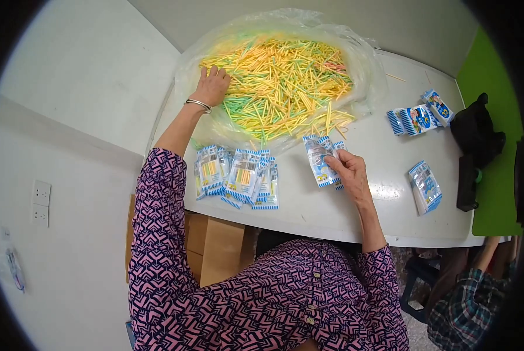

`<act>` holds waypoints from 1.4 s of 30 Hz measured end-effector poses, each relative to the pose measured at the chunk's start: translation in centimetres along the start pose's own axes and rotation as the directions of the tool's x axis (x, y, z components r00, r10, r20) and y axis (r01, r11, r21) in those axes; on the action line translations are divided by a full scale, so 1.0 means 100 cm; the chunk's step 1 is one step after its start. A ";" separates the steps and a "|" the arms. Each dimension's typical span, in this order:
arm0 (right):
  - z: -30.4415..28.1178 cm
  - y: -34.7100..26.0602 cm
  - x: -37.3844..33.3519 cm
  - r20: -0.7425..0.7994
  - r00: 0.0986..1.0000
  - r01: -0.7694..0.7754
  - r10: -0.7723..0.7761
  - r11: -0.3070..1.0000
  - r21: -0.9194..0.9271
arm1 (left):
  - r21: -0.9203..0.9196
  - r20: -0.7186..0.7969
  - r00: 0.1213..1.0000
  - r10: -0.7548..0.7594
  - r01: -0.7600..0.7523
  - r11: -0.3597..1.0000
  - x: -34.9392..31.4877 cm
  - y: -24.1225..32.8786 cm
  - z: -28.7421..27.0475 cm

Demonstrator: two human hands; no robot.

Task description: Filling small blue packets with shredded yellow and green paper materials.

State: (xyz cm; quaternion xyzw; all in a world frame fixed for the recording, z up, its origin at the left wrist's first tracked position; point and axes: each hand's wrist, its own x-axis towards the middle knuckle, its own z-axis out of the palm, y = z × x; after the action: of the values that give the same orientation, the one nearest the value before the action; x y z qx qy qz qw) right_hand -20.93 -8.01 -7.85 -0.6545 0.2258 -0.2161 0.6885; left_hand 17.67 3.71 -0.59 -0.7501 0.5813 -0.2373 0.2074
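Note:
My left hand [211,88] rests on the left edge of a heap of thin yellow, green and orange sticks [285,88], its fingers bent and slightly apart, the tips partly hidden. Clear plastic [364,88] surrounds the heap like an opened bag. Near the front of the table, my right hand [352,172] pinches a blue-and-white plastic packet [319,161] between thumb and fingers, with another packet behind it. To its left lies a pile of similar packets [242,175], sticks showing through their clear windows.
Upright blue-and-white packets [419,119] stand at the right; a single packet [425,187] lies nearer. Beyond are a black object [478,131] and a green panel [495,146]. A cardboard box [215,248] sits below the table. Another person's checked sleeve [463,304] shows at lower right.

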 end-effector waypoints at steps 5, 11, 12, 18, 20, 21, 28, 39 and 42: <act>0.000 0.011 0.002 -0.023 1.000 0.005 -0.005 1.000 -0.012 | -0.008 -0.036 0.999 0.036 -0.036 0.999 0.004 0.007 0.009; -0.002 0.012 0.003 0.007 1.000 -0.015 0.015 1.000 -0.003 | -0.103 -0.157 0.987 -0.020 0.004 0.995 -0.003 0.009 0.017; -0.004 0.012 0.003 0.004 1.000 -0.013 0.013 1.000 -0.003 | -0.111 -0.125 0.992 -0.029 0.015 0.994 -0.003 0.009 0.017; -0.006 0.014 0.004 -0.013 0.999 -0.039 0.039 0.999 0.014 | -0.098 -0.002 1.000 -0.016 0.016 0.995 0.001 0.008 0.014; -0.006 0.011 0.003 -0.001 0.998 -0.056 0.056 0.998 -0.008 | -0.116 0.081 0.997 -0.018 0.028 0.993 0.005 0.010 0.011; -0.005 0.011 0.003 -0.001 0.998 -0.057 0.057 0.998 -0.007 | -0.087 0.083 0.996 -0.021 0.029 0.996 0.010 0.011 0.010; -0.010 0.011 0.004 -0.001 1.000 -0.019 0.019 0.999 0.030 | -0.070 -0.055 0.997 -0.046 0.042 0.997 0.010 0.008 0.016; -0.005 0.005 0.008 0.006 1.000 -0.010 0.009 0.997 0.073 | -0.741 0.007 0.946 -0.323 0.222 0.634 0.023 0.000 -0.019; -0.006 0.000 0.007 -0.016 0.999 -0.034 0.036 0.993 0.112 | -0.980 0.199 0.906 -0.372 0.189 -0.064 0.029 0.013 -0.038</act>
State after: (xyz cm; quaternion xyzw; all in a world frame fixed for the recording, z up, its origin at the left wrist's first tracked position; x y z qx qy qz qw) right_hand -20.69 -8.96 -7.91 -0.6089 0.2311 -0.2220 0.7257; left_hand 15.01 0.48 2.01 -0.7603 0.4210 0.1532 -0.4705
